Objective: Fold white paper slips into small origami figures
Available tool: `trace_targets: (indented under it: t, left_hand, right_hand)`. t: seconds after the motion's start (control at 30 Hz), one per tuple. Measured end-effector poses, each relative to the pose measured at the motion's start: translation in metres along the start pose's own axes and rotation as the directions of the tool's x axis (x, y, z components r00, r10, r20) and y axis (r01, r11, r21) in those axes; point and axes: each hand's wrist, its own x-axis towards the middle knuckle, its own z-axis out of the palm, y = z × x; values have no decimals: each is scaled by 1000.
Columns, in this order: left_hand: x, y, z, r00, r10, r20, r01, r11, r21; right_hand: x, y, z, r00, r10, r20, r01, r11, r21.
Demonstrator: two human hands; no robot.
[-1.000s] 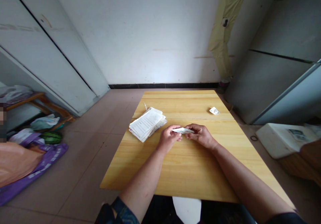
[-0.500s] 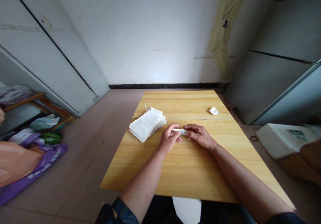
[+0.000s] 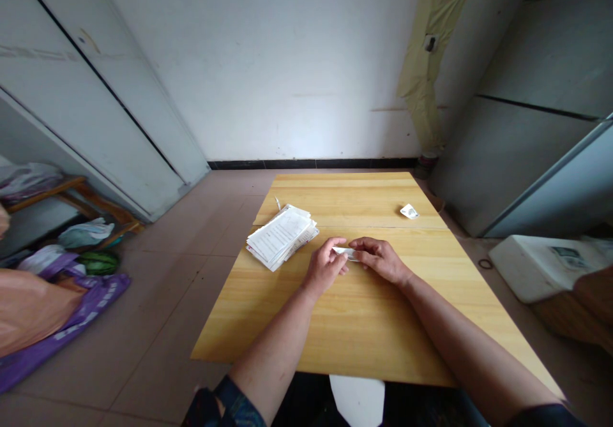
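Note:
Between my hands, just over the wooden table (image 3: 364,325), is a small folded piece of white paper (image 3: 345,252). My left hand (image 3: 325,265) pinches its left end, the thumb lying along the near side. At the other end my right hand (image 3: 380,258) grips it between thumb and fingers. Part of the paper is hidden behind the fingertips. To the left of my left hand lies a loose stack of printed sheets (image 3: 281,235). A small folded paper piece (image 3: 408,211) with dark marks rests farther back on the right.
A thin white object (image 3: 278,203) lies behind the stack. On the right floor stands a white box (image 3: 541,264). Purple bags (image 3: 96,299) and a watermelon (image 3: 98,262) are on the left floor. A white wall (image 3: 297,63) rises beyond the table.
My left hand has shifted slightly right, its thumb moving along the folded paper. My right hand stays nearly in place, and the stack and the other paper piece are unmoved.

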Motion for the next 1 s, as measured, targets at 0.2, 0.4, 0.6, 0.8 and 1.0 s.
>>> trace_targets:
  t: [0.2,0.4,0.6,0.8,1.0]
  left_hand:
    - [0,-1,0,1000,-5,14,5,1000,-9]
    - [0,-2,-1,999,-6,33,7,1000,-29]
    - [3,8,-3,999,-49,-2,49,994,-94]
    - [7,9,-5,995,-92,42,96,989,-110]
    - [9,7,0,997,-79,-24,77,995,-64]
  right_hand:
    - [1,0,1,997,-69,-17,68,996,-57]
    - [1,3,3,999,-31,-30,30,999,-36]
    - [-1,-2,-2,999,36,-21,-35,999,42]
    - [0,-5,-8,996,83,-10,-83,995,60]
    - [1,-4,1,991,116,71,-122,989,87]
